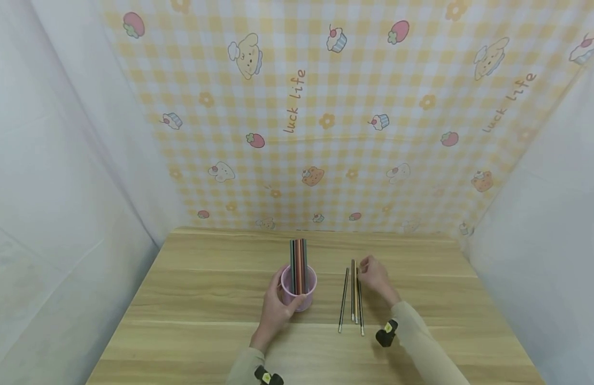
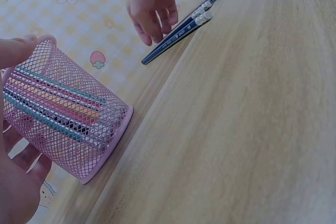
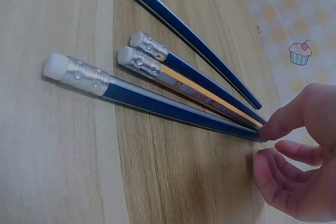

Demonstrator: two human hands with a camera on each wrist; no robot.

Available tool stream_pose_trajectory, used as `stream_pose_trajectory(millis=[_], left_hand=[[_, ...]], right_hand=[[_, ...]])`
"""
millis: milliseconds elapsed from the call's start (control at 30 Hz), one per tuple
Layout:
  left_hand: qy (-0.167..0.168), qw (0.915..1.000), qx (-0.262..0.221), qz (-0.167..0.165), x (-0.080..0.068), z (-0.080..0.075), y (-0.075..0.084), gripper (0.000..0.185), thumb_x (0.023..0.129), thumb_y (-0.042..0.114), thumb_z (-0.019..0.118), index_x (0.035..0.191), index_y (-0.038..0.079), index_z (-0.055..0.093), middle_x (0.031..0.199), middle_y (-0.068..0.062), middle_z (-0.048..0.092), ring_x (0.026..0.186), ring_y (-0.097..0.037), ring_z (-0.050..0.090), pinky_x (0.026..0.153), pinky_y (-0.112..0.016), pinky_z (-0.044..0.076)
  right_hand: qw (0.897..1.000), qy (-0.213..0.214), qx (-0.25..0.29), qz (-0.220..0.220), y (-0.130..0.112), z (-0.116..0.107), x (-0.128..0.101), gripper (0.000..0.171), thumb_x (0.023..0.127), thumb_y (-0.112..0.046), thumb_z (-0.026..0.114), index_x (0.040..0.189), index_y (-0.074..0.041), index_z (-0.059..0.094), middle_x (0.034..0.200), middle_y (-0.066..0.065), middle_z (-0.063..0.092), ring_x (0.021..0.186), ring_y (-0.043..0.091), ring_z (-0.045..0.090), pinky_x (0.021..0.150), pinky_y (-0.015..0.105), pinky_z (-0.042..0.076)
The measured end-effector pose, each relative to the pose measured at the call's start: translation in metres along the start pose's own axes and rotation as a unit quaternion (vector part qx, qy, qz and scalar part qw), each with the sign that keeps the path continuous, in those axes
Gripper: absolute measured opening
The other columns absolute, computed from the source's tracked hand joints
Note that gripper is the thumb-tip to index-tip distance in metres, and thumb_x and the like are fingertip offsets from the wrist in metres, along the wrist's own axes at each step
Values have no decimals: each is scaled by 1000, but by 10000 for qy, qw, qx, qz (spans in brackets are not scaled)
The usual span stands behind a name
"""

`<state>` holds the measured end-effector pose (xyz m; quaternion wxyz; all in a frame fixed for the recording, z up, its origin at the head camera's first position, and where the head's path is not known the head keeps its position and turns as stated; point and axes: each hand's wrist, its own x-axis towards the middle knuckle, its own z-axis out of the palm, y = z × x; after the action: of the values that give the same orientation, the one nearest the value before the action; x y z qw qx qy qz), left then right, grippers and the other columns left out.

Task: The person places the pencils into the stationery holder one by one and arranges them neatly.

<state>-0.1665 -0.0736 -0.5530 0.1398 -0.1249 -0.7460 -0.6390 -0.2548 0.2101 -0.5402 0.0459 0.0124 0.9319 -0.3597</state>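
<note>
My left hand (image 1: 276, 307) holds a pink mesh pencil cup (image 1: 307, 303), thumb at the near side and fingers round the far side. Several colored pencils (image 1: 299, 264) stand in the cup, and the mesh shows their lower ends in the left wrist view. To the right, my right hand (image 1: 373, 275) is at the far ends of loose pencils on the table. One digit touches those ends in the right wrist view, while the other fingers bend loosely below. Among them are dark blue pencils (image 3: 157, 106) and a yellow-and-grey pencil (image 3: 184, 86), all with white erasers.
The wooden table (image 1: 205, 289) carries the cup and pencils. One dark pencil (image 1: 344, 299) lies slightly apart, left of the others. A yellow checked cloth (image 1: 325, 149) hangs behind the table's far edge, with white sheets (image 1: 61, 187) at the sides.
</note>
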Motion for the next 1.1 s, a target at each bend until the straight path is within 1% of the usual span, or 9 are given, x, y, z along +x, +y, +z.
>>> stream_pose_trajectory(millis=[100,133,233,367,533,733,833,967,1100], left_hand=[[15,10000,52,-66,0,1,-12,85,71,25,79,140,15,31,137,-9,44,124,-28,45,107,-43,36],[28,10000,24,-81,0,2,-13,85,70,27,79,140,16,32,137,-8,44,124,-26,45,107,-41,36],[-54,9999,-116,-101,0,-1,-1,85,71,21,78,140,11,31,137,-14,43,125,-32,44,107,-45,35],[-181,9995,-219,-133,0,-5,18,83,71,10,77,139,3,31,136,-24,41,124,-39,42,107,-51,33],[-178,9996,-218,-50,-1,-5,16,83,71,9,77,139,3,31,135,-25,41,123,-40,43,106,-52,33],[-172,9996,-214,-16,-1,-5,15,83,71,10,77,139,3,31,135,-24,41,123,-40,43,105,-52,34],[-172,9996,-219,3,-1,-4,15,83,71,10,77,139,1,31,135,-24,41,123,-40,43,105,-53,34],[-168,9996,-226,-70,-1,-5,16,84,71,11,77,139,-2,30,136,-24,41,123,-40,43,105,-53,34],[-159,9996,-195,-141,-1,-5,17,84,71,12,78,140,0,30,137,-23,40,124,-39,42,106,-53,33]], right_hand=[[9999,-63,-140,81,1,2,1,34,73,-4,62,105,3,51,95,17,60,79,24,59,60,28,54],[9998,-69,-190,76,0,2,1,34,73,-4,62,104,3,51,95,17,60,78,24,59,59,28,53],[9989,-126,-424,128,-1,4,3,36,71,-5,62,104,4,50,90,15,59,72,22,56,54,26,50],[9974,-210,-656,217,-5,7,1,37,71,-4,59,104,5,48,77,11,54,59,19,50,44,23,42],[9967,-198,-751,251,-9,7,-3,36,72,-4,58,105,7,48,68,8,51,51,15,45,40,20,36],[9955,-181,-912,185,-9,4,-1,32,73,-7,60,100,7,51,74,10,54,57,17,50,44,22,42],[9956,-136,-914,170,-9,2,1,27,74,-8,60,96,5,51,74,10,56,56,17,52,44,23,44],[9969,4,-758,187,-12,-4,4,25,76,-10,60,95,4,52,75,11,58,56,16,54,44,24,44],[9989,160,-394,176,-20,-13,4,29,78,-11,62,100,6,52,83,17,63,59,17,58,46,25,47]])
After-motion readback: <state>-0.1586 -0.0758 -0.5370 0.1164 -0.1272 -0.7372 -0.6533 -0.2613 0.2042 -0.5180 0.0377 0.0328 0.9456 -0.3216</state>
